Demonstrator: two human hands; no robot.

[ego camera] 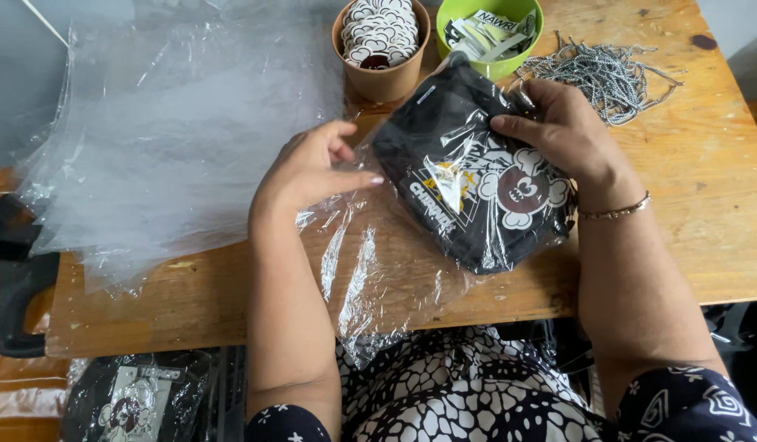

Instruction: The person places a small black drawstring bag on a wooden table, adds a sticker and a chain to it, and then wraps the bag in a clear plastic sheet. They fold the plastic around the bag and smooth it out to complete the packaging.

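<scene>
A black folded garment (468, 184) with a white and dark red cartoon print lies inside a clear plastic bag (378, 278) on the wooden table (706, 205). My right hand (558, 131) grips the garment's far right side through the plastic. My left hand (313, 168) rests on the bag's left side, fingers pressing the plastic beside the garment's edge. The open end of the bag trails over the table's near edge toward my lap.
A stack of clear plastic bags (174, 123) covers the table's left. A brown paper cup (381, 45) of round stickers and a green bowl (489, 29) of tags stand at the back. Grey strings (608, 69) lie at right. Another bagged garment (137, 397) sits below left.
</scene>
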